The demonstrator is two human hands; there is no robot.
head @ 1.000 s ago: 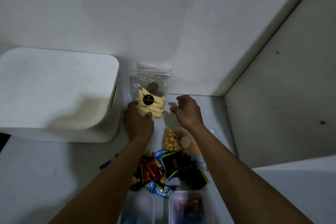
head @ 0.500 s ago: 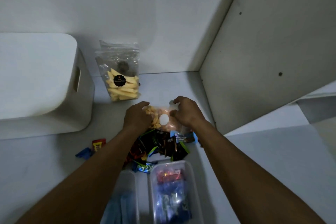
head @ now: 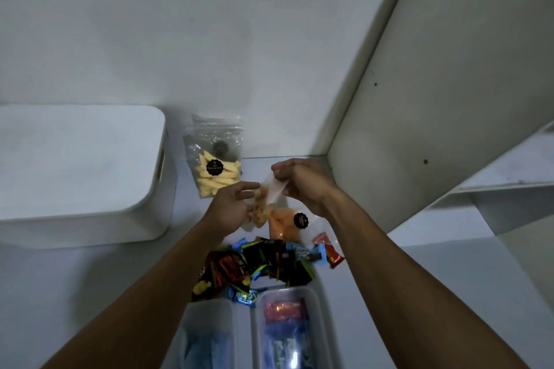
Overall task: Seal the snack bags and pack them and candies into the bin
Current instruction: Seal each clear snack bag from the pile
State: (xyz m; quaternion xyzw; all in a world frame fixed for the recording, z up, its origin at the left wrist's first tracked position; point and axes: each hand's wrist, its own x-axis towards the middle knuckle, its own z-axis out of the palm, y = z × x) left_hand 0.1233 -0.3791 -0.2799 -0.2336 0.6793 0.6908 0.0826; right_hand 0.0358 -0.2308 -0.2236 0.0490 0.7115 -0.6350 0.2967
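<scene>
The left hand (head: 229, 208) grips the lower body of a small clear plastic bag of golden snack pieces (head: 261, 208), fingers and thumb curled round it. The right hand (head: 304, 186) pinches the bag's empty upper part, and together they hold it off the white shelf (head: 90, 278), tilted, just above a flat clear bag of orange snacks with a round black label (head: 284, 223). The mouth of the held bag is hidden by the right fingers, so whether it is already closed cannot be told. The step in hand looks like sealing. To do it well, the bag should come upright so the pieces settle away from the closure. The left hand should stay low as an anchor while the right presses from one end of the strip across to the other, squeezing air out first. Crumbs caught in the strip would likely leave a gap. A clear upright bag of pale yellow sticks with a black label (head: 216, 169) leans at the back wall. The white rounded bin with a handle slot (head: 84, 228) waits just to its left, near the hands. A heap of colourful wrapped candies (head: 263, 260) lies in front, not yet packed.
</scene>
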